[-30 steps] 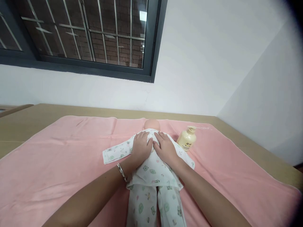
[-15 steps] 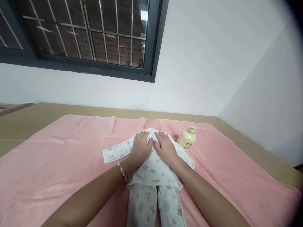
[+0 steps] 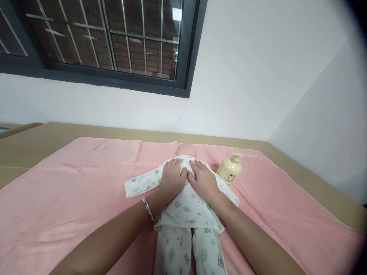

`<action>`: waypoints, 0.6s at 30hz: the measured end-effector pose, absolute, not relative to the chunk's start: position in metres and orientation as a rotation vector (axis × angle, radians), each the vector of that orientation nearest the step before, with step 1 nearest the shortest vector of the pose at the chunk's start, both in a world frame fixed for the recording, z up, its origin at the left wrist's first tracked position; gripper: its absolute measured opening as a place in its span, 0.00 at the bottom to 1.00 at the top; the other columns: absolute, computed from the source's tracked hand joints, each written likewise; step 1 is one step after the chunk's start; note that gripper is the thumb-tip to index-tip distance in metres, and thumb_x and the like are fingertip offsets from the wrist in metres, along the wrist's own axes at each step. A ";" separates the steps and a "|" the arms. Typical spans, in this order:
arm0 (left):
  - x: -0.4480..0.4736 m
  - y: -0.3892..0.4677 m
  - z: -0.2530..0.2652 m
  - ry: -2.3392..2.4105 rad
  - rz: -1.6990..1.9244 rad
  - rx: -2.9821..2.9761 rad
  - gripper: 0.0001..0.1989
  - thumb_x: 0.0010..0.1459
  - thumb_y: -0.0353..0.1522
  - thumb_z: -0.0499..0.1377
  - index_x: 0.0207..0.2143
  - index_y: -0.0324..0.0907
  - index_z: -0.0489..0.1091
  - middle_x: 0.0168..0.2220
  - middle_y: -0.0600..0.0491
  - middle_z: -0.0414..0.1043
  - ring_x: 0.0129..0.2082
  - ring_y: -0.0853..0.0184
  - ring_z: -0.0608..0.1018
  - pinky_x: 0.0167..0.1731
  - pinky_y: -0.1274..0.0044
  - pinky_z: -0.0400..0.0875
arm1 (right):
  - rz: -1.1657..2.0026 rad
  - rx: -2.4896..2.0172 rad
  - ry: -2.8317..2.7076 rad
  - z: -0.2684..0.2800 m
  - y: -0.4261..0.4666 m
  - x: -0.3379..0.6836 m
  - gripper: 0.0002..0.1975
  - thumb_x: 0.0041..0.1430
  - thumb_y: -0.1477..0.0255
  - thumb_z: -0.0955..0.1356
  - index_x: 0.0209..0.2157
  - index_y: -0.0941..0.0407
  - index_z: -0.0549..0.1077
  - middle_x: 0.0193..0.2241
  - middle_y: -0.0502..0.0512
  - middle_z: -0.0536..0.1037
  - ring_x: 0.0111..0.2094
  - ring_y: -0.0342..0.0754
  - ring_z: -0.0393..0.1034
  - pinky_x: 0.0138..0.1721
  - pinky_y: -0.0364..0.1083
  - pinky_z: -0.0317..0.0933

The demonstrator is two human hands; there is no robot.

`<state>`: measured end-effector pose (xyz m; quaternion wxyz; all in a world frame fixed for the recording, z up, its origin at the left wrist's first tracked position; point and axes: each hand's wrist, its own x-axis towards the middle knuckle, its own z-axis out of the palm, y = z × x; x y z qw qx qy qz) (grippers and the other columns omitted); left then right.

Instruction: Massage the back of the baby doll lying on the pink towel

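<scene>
A baby doll point(image 3: 186, 150) lies stretched out, dressed in a white top point(image 3: 186, 208) and matching trousers point(image 3: 173, 248) printed with small green and pink figures. Only the bald top of its head shows beyond the collar. My left hand point(image 3: 173, 177) rests flat on the left side of the doll's upper body, fingers pointing to the head. Flat on the right side lies my right hand point(image 3: 203, 179), its thumb close to the left thumb. A silver bangle point(image 3: 148, 209) circles my left wrist. One sleeve point(image 3: 143, 184) stretches out to the left; the right sleeve is partly hidden by my forearm.
Under the doll spreads a pink cloth point(image 3: 86, 198) with a few creases, over a wooden tabletop point(image 3: 114, 130). A cream pump bottle point(image 3: 230, 168) stands to the right of the doll's shoulder. Behind are a white wall point(image 3: 229, 95) and a dark-framed barred window point(image 3: 114, 42).
Both hands stay on the doll's upper body with almost no movement. The whole view has shifted slightly, so the doll and bottle appear a little farther right.
</scene>
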<state>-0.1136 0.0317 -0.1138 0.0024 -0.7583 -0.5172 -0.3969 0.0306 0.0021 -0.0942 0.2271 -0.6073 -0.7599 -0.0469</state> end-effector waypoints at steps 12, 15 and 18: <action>-0.118 0.023 -0.114 -1.270 -1.350 -2.274 0.10 0.62 0.29 0.51 0.37 0.41 0.73 0.40 0.48 0.77 0.43 0.60 0.76 0.48 0.67 0.71 | -0.293 -1.724 -2.121 -0.085 -0.016 0.018 0.19 0.70 0.68 0.56 0.55 0.55 0.70 0.50 0.63 0.74 0.51 0.55 0.69 0.47 0.50 0.64; -0.117 0.023 -0.112 -1.418 -1.329 -2.300 0.10 0.60 0.30 0.53 0.40 0.41 0.73 0.43 0.47 0.76 0.45 0.58 0.75 0.48 0.65 0.71 | -0.228 -1.764 -2.097 -0.083 -0.018 0.017 0.19 0.69 0.68 0.57 0.56 0.54 0.69 0.51 0.62 0.73 0.52 0.55 0.68 0.47 0.50 0.64; -0.117 0.028 -0.111 -1.524 -1.317 -2.409 0.15 0.61 0.30 0.52 0.49 0.39 0.70 0.50 0.46 0.73 0.51 0.57 0.73 0.54 0.62 0.67 | -0.097 -1.702 -2.078 -0.088 -0.005 0.024 0.22 0.68 0.65 0.59 0.61 0.53 0.65 0.60 0.60 0.65 0.62 0.57 0.57 0.57 0.53 0.57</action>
